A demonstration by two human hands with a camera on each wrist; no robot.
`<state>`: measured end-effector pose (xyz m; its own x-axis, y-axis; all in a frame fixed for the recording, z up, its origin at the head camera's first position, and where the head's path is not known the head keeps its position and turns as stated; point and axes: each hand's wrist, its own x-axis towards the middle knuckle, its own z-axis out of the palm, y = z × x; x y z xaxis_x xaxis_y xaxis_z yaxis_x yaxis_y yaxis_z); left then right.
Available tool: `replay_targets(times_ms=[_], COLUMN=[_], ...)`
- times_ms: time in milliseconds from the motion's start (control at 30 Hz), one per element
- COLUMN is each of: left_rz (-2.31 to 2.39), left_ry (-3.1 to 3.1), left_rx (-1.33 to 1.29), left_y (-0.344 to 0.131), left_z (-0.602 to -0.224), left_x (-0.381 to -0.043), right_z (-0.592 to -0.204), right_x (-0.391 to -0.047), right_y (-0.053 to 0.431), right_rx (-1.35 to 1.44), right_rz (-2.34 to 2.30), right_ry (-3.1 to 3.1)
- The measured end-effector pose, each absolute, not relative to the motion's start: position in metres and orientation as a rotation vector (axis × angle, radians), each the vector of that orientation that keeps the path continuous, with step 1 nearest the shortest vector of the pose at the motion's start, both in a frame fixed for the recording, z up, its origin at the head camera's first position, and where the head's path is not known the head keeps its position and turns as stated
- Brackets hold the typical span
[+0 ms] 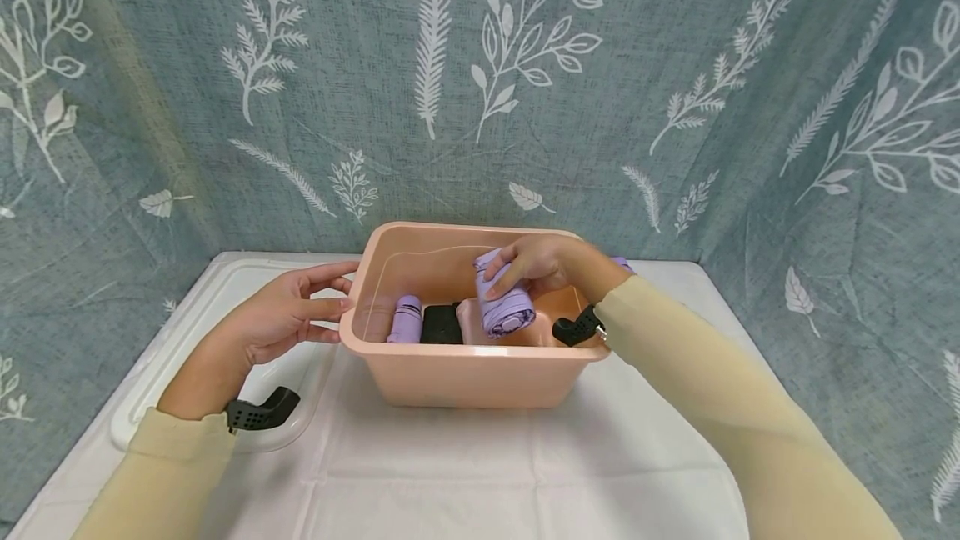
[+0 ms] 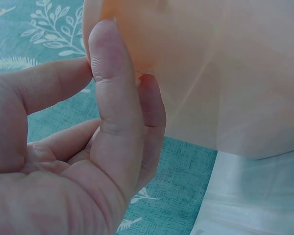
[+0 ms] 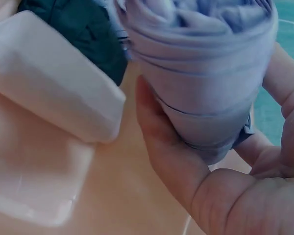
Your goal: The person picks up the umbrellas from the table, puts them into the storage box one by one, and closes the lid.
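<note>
A lavender folded umbrella (image 1: 504, 294), its round end tilted down, is gripped by my right hand (image 1: 551, 263) over the peach tub (image 1: 480, 377). In the right wrist view, thumb and fingers wrap the umbrella (image 3: 206, 83), strap round its fabric. My left hand (image 1: 285, 311) touches the tub's left rim with its fingertips, fingers spread. The left wrist view has these fingers (image 2: 115, 98) against the tub wall (image 2: 235, 63). Inside the tub, from left, lie a lavender roll (image 1: 407, 321), a black fabric bundle (image 1: 442, 325) and a pale pink block-shaped thing (image 1: 472, 319).
A white lid-like tray (image 1: 138, 407) lies on the white-covered table (image 1: 525, 482), left of the tub. Something lavender (image 1: 622, 263) shows beyond the tub's right end, partly behind the right forearm. A grey-green leaf-patterned curtain (image 1: 337, 65) encloses the back and sides.
</note>
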<state>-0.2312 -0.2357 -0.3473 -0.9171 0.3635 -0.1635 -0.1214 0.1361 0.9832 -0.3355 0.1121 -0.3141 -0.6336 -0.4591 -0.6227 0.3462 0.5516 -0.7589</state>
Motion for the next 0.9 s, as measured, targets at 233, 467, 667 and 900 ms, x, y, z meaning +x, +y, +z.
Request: replay_targets(times_ms=[233,467,667,900], left_rz=[1.839,1.845,1.846,1.837], left_ry=[2.051,2.051,2.055,2.069], left_rx=[0.231,0.251,0.251,0.224], left_y=[-0.236,-0.236,-0.236,-0.235], left_z=[-0.346,-0.346,-0.346,-0.347], left_x=[-0.23,-0.23,-0.23,-0.229], right_z=[-0.326,-0.334,-0.336,-0.341], right_x=[-0.339,-0.342,-0.341,-0.338], right_y=[0.105,0.102,0.101,0.099], right_rx=[-0.074,-0.082,-0.123,-0.053], right_rz=[-1.067,-1.003,-0.951,-0.936], right_ry=[1.898,1.885,1.913,1.927])
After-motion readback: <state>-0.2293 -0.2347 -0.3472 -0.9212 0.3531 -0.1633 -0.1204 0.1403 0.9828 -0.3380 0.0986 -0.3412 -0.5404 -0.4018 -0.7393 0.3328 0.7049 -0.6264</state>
